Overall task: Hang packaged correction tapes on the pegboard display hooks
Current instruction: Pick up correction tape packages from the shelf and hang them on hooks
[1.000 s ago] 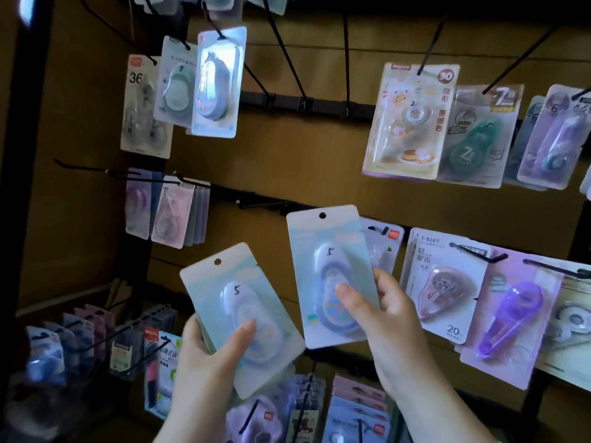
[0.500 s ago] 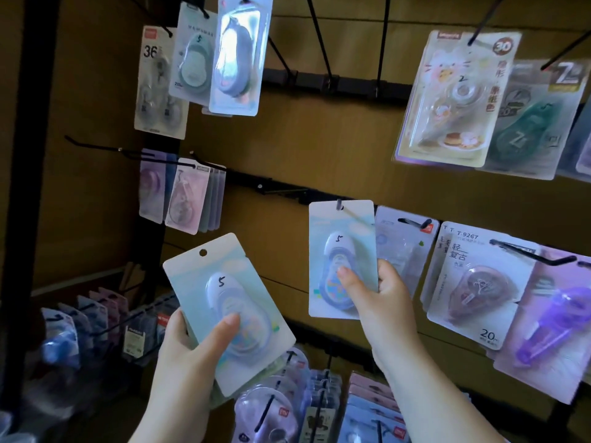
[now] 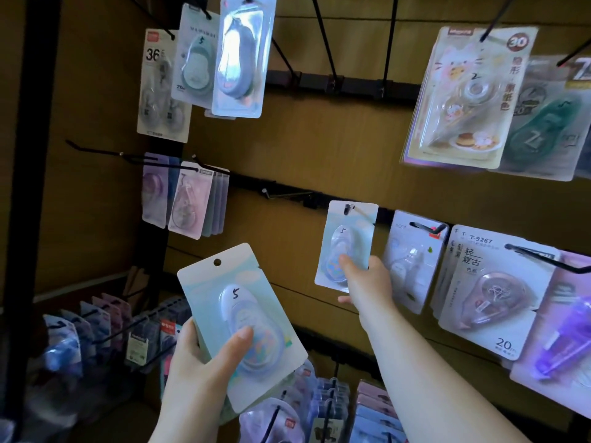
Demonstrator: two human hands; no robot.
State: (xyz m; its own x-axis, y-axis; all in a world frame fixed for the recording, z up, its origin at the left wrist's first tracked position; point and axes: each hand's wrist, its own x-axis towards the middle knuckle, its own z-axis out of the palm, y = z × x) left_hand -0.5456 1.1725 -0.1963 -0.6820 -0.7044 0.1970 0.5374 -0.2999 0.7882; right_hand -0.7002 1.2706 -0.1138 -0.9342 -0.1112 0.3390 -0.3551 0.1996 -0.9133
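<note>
Well apart, the left hand (image 3: 204, 366) and right hand (image 3: 367, 282) each grip stock.
Nearest, at 7 o'clock, a pale-green card blister pack (image 3: 243, 314) lies under the left thumb; farther, toward 3 o'clock, its twin pack (image 3: 348, 238), pinched low, hangs on a black wire hook (image 3: 350, 208) of the brown pegboard (image 3: 319, 148).

A handwritten "5" marks the near pale-green pack (image 3: 240, 314) and the hooked pale-green pack (image 3: 347, 244). The white card pack (image 3: 160, 87) reads "36", the cat-printed pack (image 3: 463, 97) shows "30", and the clear-dispenser pack (image 3: 489, 292) bears "T-9267" and "20m".
</note>
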